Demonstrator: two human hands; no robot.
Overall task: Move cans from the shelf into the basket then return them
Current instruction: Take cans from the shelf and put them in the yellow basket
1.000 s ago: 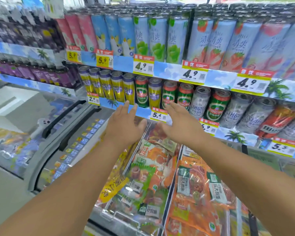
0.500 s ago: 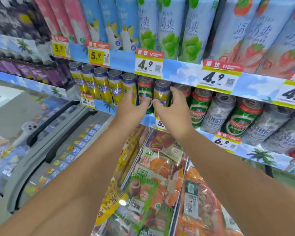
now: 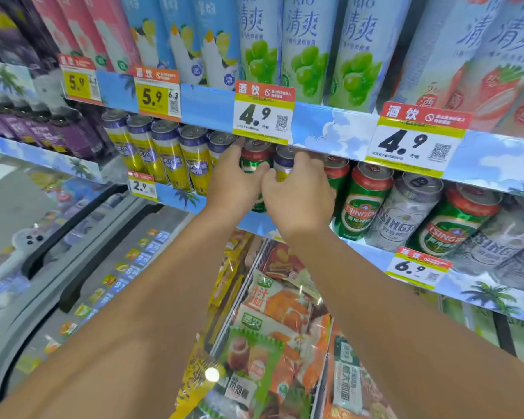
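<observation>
on the middle shelf (image 3: pixel 215 207), both hands are now closing on cans they were only reaching toward a second ago, the left hand (image 3: pixel 233 179) wrapping a green can (image 3: pixel 254 160), the right hand (image 3: pixel 300 195) gripping a purple-topped can (image 3: pixel 283 164), suggesting lifting is starting.

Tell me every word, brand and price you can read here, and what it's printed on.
"RIO" and "清爽": tall grape cans.
"TSINGTAO": green beer can, partly cut off.
"4.9", "酒饮": price tag above the hands.
"4.9": right price tag.
"5.9", "6.3": yellow price tag.
"5.9": far-left tag.
"2.9": small tag.
"6.9": lower tag.
Fine print, QR codes and snack packets: too small or blurred.
</observation>
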